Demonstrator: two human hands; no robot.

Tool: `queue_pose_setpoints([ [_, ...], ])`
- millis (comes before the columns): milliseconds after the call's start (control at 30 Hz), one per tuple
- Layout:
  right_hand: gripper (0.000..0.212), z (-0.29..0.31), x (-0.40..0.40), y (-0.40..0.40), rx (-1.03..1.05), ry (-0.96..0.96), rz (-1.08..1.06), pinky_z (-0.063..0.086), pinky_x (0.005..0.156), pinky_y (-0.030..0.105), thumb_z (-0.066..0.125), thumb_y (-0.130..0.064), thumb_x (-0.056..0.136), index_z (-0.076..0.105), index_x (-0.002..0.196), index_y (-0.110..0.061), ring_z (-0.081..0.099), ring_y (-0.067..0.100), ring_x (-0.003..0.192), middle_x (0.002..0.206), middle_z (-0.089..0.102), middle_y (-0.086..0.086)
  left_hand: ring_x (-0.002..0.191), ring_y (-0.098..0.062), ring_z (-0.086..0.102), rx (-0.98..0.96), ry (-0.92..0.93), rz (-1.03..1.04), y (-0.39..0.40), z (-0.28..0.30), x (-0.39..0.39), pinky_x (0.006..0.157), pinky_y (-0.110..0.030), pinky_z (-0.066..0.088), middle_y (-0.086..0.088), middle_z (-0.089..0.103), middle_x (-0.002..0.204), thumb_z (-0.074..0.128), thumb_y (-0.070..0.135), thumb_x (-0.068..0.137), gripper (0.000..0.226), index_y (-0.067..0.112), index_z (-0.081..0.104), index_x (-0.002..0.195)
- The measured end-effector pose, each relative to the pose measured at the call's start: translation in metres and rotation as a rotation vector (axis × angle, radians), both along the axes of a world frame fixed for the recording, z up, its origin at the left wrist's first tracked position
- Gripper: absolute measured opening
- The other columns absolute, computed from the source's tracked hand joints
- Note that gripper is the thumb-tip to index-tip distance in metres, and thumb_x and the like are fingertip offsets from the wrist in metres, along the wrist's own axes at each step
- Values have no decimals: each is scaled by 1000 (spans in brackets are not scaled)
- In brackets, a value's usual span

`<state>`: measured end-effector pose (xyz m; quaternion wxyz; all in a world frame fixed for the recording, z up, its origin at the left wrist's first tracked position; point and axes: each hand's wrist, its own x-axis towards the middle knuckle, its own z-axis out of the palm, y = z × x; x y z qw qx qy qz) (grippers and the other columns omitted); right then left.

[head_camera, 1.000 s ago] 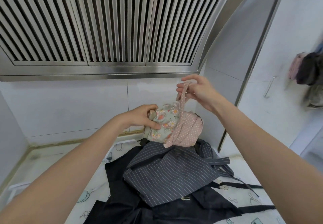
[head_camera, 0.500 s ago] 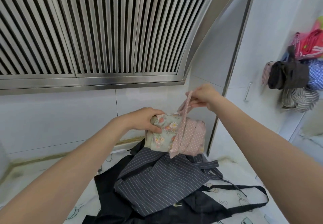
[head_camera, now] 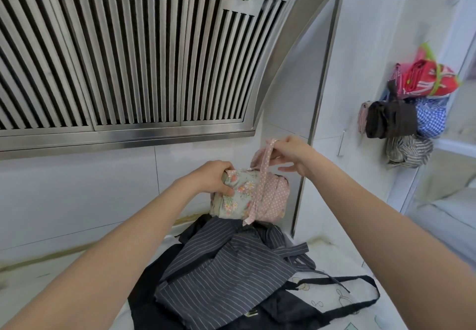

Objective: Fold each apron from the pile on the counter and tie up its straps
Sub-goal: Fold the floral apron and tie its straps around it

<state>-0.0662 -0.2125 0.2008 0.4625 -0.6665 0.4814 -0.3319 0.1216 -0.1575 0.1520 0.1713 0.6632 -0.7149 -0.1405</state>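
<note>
A folded floral apron bundle (head_camera: 238, 197) with a pink dotted side is held up above the counter. My left hand (head_camera: 213, 177) grips its top left end. My right hand (head_camera: 288, 152) pinches the pink dotted strap (head_camera: 265, 165) and holds it up from the bundle; the strap's loose end hangs down the front. Under the bundle on the counter (head_camera: 332, 257) lies the pile: a grey striped apron (head_camera: 224, 273) on top of a black apron (head_camera: 291, 309) whose black strap loops off to the right.
A steel range hood (head_camera: 128, 54) hangs close above and behind the hands. A metal corner strip (head_camera: 313, 113) rises right of the bundle. Several tied apron bundles (head_camera: 409, 118) hang on the right wall. A patterned cloth covers the counter.
The view has swung up and to the right, showing more of the hung bundles. My right hand keeps the strap raised; the bundle stays in my left hand.
</note>
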Motion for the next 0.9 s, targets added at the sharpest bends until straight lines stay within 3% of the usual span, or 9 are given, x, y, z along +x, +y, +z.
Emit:
queue_pose_setpoints([
  [67, 27, 4, -8, -2, -23, -164, -80, 48, 46, 17, 53, -17, 96, 54, 71, -9, 56, 6, 36, 45, 62, -2, 109, -21, 55, -15, 40, -33, -4, 7, -7, 91, -31, 46, -4, 58, 119, 77, 20, 76, 51, 10, 54, 121],
  [100, 21, 7, -13, -4, -34, -247, -136, 46, 44, 18, 53, -13, 95, 54, 74, -8, 54, 6, 32, 42, 60, -3, 107, -20, 56, -29, 57, -61, -8, 13, -14, 91, -31, 47, -3, 59, 117, 77, 20, 76, 50, 11, 55, 120],
  [167, 11, 14, -24, -10, -45, -342, -228, 47, 48, 24, 51, -6, 94, 53, 83, -8, 55, 8, 33, 45, 62, 1, 102, -17, 56, -74, 62, -107, -13, 20, -28, 86, -28, 47, -1, 59, 112, 76, 21, 76, 48, 13, 55, 119],
  [300, 17, 38, -57, -23, -121, -358, -321, 52, 44, 23, 45, 5, 91, 50, 82, -8, 61, 14, 41, 70, 64, 16, 97, -14, 55, -219, 35, -188, -25, 35, -63, 78, -24, 42, 2, 60, 109, 75, 21, 77, 48, 19, 54, 120],
  [467, 16, 71, -100, -43, -182, -417, -369, 54, 50, 25, 45, 6, 92, 57, 87, -4, 61, 19, 51, 74, 63, 17, 95, -11, 55, -356, 47, -248, -36, 65, -107, 73, -22, 39, 8, 60, 105, 75, 25, 77, 47, 22, 54, 120],
  [667, 31, 124, -174, -73, -294, -489, -404, 42, 40, 22, 42, 10, 90, 52, 66, -6, 50, 12, 33, 52, 52, 10, 95, -13, 56, -407, 110, -319, -73, 111, -195, 71, -22, 43, 4, 61, 107, 77, 29, 75, 48, 19, 54, 116],
  [800, 28, 158, -243, -105, -357, -518, -416, 44, 35, 23, 47, 7, 90, 52, 66, -5, 53, 19, 39, 51, 55, 13, 91, -13, 57, -440, 204, -325, -113, 138, -268, 68, -20, 46, 5, 61, 100, 79, 31, 73, 48, 19, 55, 112],
  [900, 14, 179, -296, -139, -387, -454, -440, 50, 39, 26, 51, 2, 90, 58, 78, -1, 61, 19, 40, 55, 64, 12, 90, -13, 58, -396, 299, -305, -144, 148, -319, 74, -25, 48, 7, 59, 96, 80, 31, 72, 44, 19, 52, 104],
])
